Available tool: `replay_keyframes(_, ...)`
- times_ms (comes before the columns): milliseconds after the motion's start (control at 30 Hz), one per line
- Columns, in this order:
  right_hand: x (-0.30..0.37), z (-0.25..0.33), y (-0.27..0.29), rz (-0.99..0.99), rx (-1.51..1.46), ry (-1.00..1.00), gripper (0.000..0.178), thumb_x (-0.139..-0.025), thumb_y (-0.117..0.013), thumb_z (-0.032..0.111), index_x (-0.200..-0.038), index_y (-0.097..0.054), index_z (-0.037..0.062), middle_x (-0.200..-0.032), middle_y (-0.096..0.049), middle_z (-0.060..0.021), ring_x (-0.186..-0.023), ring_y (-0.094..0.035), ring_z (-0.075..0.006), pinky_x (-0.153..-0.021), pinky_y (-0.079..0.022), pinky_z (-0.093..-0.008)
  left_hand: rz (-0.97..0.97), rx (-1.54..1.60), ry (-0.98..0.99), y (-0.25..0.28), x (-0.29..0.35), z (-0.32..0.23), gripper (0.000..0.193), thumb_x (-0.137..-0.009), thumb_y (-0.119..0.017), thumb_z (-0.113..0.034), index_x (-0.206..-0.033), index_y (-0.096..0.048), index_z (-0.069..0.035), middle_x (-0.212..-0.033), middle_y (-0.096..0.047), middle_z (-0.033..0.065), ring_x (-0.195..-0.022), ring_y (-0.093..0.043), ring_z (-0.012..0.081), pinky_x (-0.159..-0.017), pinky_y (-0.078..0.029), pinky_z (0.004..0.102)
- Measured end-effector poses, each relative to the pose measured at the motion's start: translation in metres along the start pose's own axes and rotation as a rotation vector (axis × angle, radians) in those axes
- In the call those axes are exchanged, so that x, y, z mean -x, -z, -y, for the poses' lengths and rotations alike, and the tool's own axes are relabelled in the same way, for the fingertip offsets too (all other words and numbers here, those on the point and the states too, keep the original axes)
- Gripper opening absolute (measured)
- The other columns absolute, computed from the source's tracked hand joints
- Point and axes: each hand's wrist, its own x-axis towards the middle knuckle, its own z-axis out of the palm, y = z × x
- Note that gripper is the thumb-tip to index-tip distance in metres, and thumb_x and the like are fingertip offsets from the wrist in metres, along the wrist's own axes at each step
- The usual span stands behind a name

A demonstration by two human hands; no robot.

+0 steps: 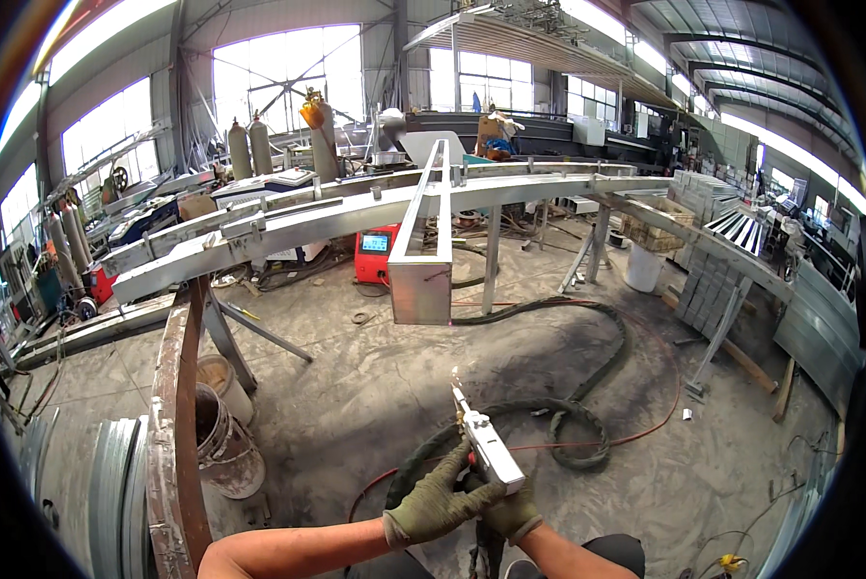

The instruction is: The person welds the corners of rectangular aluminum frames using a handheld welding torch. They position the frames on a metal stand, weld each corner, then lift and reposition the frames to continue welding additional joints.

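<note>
My left hand [435, 506], in an olive work glove, is closed around the left side of a white and silver handheld welding gun [492, 452]. My right hand [516, 512], gloved alike, grips the gun from the right, its fingers partly hidden behind the body. The gun's narrow nozzle points away from me, toward a long rectangular metal frame [421, 293] resting across a silver beam [341, 214]. A gap of floor shows between the nozzle and the frame's near end. From the gun a thick dark cable [587, 391] loops over the floor.
A red machine with a screen [373, 255] stands behind the frame. To the left are a rusty beam [174, 425] and dirty buckets [226, 446]. A thin red hose [659, 425] curves across the floor at right. Gas cylinders [325, 145] stand at the back; stacked metal tubes [711, 299] lie right.
</note>
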Motion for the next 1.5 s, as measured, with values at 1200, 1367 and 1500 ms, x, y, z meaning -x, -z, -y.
replay_keyframes(1200, -0.038, 0.121, -0.005, 0.082, -0.452, 0.368, 0.036, -0.103, -0.082, 0.025, -0.114, -0.067, -0.006, -0.086, -0.067, -0.001, -0.071, -0.059, -0.0071, -0.058, -0.049, -0.0262, -0.196, -0.263, -0.64, 0.004, -0.019, -0.074, 0.115, -0.094, -0.088, -0.033, -0.175, -0.017, 0.007, -0.182, -0.018, 0.032, -0.172, -0.011, 0.0442, -0.137, -0.019, 0.051)
replay_keyframes(1367, -0.044, 0.113, -0.002, 0.083, -0.239, 0.527, 0.037, -0.103, -0.082, 0.022, -0.117, -0.066, -0.0077, -0.086, -0.067, -0.0029, -0.07, -0.059, -0.0078, -0.058, -0.049, -0.0268, -0.203, -0.293, -0.634, 0.006, -0.021, -0.073, 0.118, -0.093, -0.089, -0.033, -0.175, -0.016, 0.007, -0.182, -0.017, 0.0324, -0.172, -0.01, 0.0451, -0.137, -0.019, 0.0512)
replay_keyframes(1500, -0.041, 0.115, -0.007, 0.086, -0.514, 0.335, 0.036, -0.103, -0.081, 0.019, -0.118, -0.065, -0.0089, -0.087, -0.067, -0.0044, -0.07, -0.06, -0.0085, -0.057, -0.049, -0.0273, -0.197, -0.319, -0.642, 0.009, -0.021, -0.073, 0.119, -0.092, -0.09, -0.035, -0.175, -0.015, 0.008, -0.182, -0.017, 0.0335, -0.172, -0.01, 0.0459, -0.137, -0.019, 0.0511)
